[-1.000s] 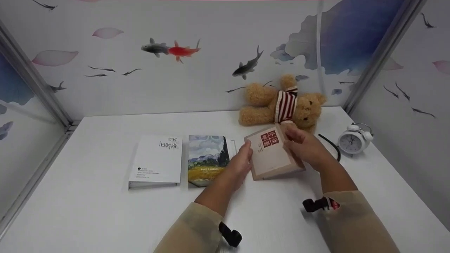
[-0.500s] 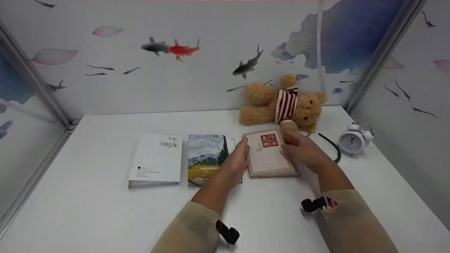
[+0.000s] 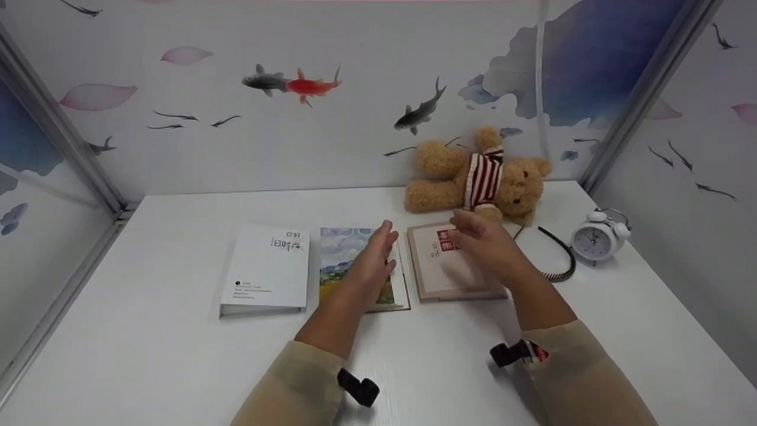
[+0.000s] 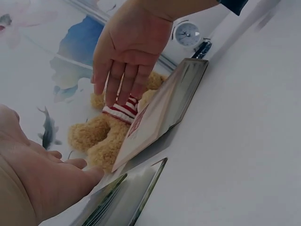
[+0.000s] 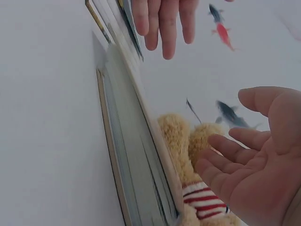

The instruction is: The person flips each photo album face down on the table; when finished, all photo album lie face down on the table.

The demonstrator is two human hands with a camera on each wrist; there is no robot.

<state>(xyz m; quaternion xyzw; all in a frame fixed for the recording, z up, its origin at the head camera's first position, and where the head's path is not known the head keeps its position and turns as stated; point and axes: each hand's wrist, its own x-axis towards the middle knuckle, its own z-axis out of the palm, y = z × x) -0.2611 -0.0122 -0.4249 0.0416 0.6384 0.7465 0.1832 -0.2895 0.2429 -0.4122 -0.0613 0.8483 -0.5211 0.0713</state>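
Note:
A beige album [image 3: 429, 278] with red square characters lies on the white table. Over its upper right part hovers my right hand [image 3: 488, 248], its palm turned inward and fingers loosely bent around nothing. In the right wrist view the album's page edges [image 5: 136, 136] show beside that hand [image 5: 268, 160]. My left hand [image 3: 364, 269], fingers extended, overlaps the photo album with a painted landscape cover [image 3: 340, 254] in the head view and hides part of it. The left wrist view has both palms bare, with the beige album tilted in the picture beyond the left hand [image 4: 51, 174].
Left of the painted album lies a white album [image 3: 266, 272]. A teddy bear [image 3: 485, 177] in a striped shirt lies against the back wall. Toward the right edge stand a white alarm clock [image 3: 593, 239] and a curved black band [image 3: 565, 254].
The beige album was lowered flat onto the table and let go. My left hand has moved left over the painted album; my right hand has lifted off and shifted left.

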